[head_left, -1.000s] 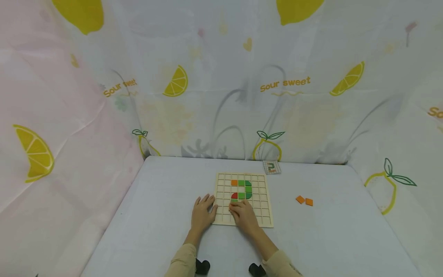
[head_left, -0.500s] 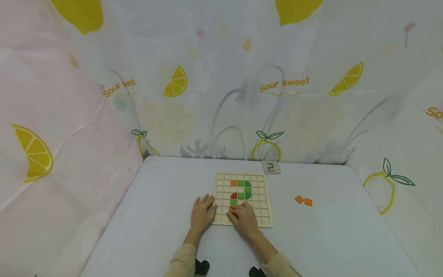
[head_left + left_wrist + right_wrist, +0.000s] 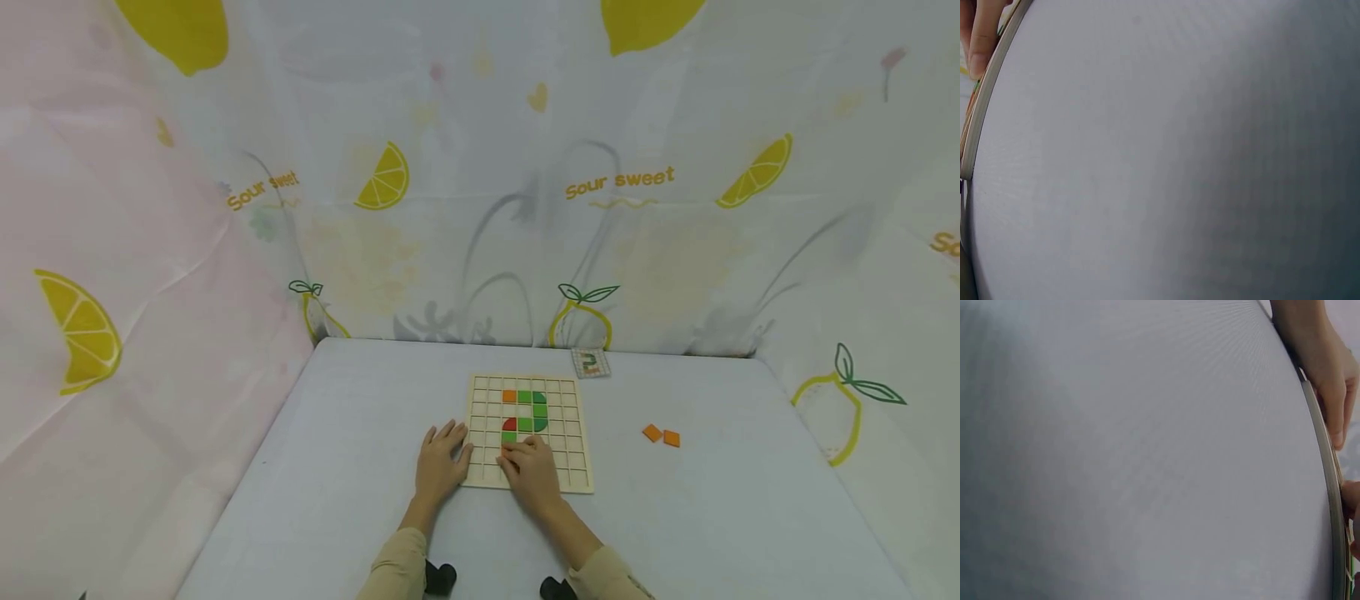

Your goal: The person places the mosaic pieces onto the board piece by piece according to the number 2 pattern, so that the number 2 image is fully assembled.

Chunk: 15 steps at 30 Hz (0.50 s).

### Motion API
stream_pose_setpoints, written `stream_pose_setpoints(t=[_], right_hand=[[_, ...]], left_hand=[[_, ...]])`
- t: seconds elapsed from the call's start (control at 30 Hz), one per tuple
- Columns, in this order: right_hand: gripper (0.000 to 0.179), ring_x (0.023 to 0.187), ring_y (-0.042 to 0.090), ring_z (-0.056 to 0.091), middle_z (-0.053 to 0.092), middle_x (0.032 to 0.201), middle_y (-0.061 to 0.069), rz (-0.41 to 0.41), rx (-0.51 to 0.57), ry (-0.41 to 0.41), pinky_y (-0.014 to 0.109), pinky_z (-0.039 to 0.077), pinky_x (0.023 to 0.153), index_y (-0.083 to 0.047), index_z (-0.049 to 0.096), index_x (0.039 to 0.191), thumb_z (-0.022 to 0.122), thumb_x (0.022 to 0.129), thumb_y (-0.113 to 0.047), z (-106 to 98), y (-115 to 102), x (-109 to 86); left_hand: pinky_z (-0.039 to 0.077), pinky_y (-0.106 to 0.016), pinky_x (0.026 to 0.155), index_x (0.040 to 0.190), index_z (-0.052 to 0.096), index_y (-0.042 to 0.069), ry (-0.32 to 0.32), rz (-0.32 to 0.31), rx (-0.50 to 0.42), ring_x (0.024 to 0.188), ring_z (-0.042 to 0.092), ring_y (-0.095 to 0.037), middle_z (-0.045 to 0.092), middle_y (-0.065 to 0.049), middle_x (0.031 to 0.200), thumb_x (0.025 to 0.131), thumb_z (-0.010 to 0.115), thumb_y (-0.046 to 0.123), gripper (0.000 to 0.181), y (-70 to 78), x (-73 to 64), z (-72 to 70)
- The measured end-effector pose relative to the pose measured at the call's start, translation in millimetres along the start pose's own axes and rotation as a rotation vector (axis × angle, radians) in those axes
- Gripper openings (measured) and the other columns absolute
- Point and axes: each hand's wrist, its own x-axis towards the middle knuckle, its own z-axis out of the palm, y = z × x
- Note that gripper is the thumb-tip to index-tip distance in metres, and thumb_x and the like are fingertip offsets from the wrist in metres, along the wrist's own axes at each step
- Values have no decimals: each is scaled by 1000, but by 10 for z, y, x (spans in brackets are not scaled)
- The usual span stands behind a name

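A wooden grid board [image 3: 483,408] lies on the white table. Several green tiles [image 3: 525,397], a red tile [image 3: 510,424] and an orange tile [image 3: 509,396] sit in its cells, forming a shape like a 2. Over the lower middle of the board, my right hand [image 3: 534,477] pinches another orange square tile [image 3: 505,452] just below the lowest green tile. Its fingers hide most of that tile. My left hand [image 3: 438,467] rests at the board's left edge with fingers extended and thumb against the frame. The right wrist view catches the left hand [image 3: 1322,362] at the board's edge.
Two loose orange tiles [image 3: 662,435] lie to the right of the board. A small pattern card [image 3: 591,362] with a 2-like figure is behind the board, near the back edge. Lemon-printed cloth walls [image 3: 480,250] enclose the table's back and sides.
My right fingers have drawn slightly toward me, uncovering more of the lowest green tile; the orange tile stays at the fingertips. The left hand holds its place on the board's edge.
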Motion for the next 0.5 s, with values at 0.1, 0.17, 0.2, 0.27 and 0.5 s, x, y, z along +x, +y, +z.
stream_pose_setpoints(t=[0.1,0.17,0.2,0.27,0.5], right_hand=[[12,78,20,56,73,89,3,-7,11,-18,32,44,61,-7,76,82,79,72,-13,-37,-3,-15],[14,82,21,55,73,94,4,-13,22,-62,33,43,62,-7,76,86,78,73,-12,-80,8,-31],[16,85,22,55,72,99,4,-14,32,-94,35,44,65,-7,76,90,77,75,-13,-106,20,-41],[20,93,24,54,69,108,6,-9,56,-155,39,44,71,-7,74,97,74,78,-14,-172,58,-59],[25,97,36,54,65,113,17,112,40,-77,50,44,72,-1,69,104,68,81,-10,-450,443,-109]], left_hand=[[41,-54,98,105,70,0,-6,-4,1,106,63,-32,70,-13,106,78,71,15,31,3,0,-2],[41,-54,99,106,70,0,-11,-10,-2,107,62,-31,69,-13,107,78,70,15,31,4,1,-5],[40,-54,99,106,70,0,-14,-14,-3,107,62,-31,69,-13,107,79,70,15,31,6,1,-8],[40,-53,99,106,70,0,-16,-20,-3,108,62,-31,69,-13,108,78,70,15,31,7,2,-12],[39,-53,100,106,69,0,-28,-28,-3,109,62,-31,69,-13,109,79,70,15,31,16,5,-12]])
